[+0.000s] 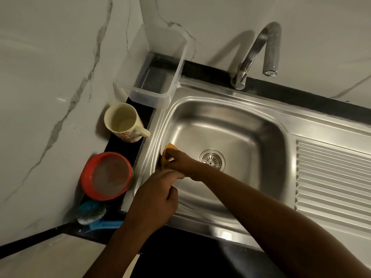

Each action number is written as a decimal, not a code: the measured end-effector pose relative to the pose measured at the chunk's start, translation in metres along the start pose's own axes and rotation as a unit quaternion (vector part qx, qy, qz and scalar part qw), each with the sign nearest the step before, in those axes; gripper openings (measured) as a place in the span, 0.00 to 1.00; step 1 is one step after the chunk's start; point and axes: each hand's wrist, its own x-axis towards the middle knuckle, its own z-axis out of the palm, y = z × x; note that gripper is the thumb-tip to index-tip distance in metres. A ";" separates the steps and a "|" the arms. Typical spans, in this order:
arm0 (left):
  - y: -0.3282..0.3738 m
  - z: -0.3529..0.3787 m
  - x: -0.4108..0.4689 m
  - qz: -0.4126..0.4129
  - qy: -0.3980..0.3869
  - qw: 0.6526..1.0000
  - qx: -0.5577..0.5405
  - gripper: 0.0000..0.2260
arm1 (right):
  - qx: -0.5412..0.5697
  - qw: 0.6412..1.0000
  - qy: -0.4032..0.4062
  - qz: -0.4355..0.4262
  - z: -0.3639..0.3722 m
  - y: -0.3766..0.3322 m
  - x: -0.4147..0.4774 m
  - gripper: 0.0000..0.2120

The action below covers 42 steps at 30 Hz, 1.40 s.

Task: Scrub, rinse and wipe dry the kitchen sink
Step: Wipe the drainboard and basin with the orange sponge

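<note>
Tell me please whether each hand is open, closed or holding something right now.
Left hand: fingers curled; whether it holds anything cannot be told.
Right hand: closed, holding the yellow cloth against the sink wall.

Yellow cloth [168, 155], red bowl [106, 176]

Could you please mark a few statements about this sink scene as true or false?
1. The right hand holds a yellow cloth against the sink's left wall. True.
2. Water streams from the tap. False: no stream shows.
3. The mug stands on the counter left of the sink. True.
4. The blue brush lies in the sink. False: it lies on the counter, at the near left corner.
</note>
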 end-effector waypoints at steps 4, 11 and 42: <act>0.003 -0.008 -0.009 0.003 0.009 1.000 0.004 0.17 | 0.182 0.982 -0.047 -0.018 -0.010 0.011 -0.039 0.13; 0.016 -0.015 -0.026 -0.002 0.071 0.997 -0.021 0.14 | 0.434 0.894 -0.037 -0.103 -0.037 0.008 -0.125 0.22; 0.109 -0.043 -0.010 0.029 0.152 0.912 -0.379 0.17 | 0.197 0.933 0.136 -0.269 -0.095 -0.109 -0.214 0.19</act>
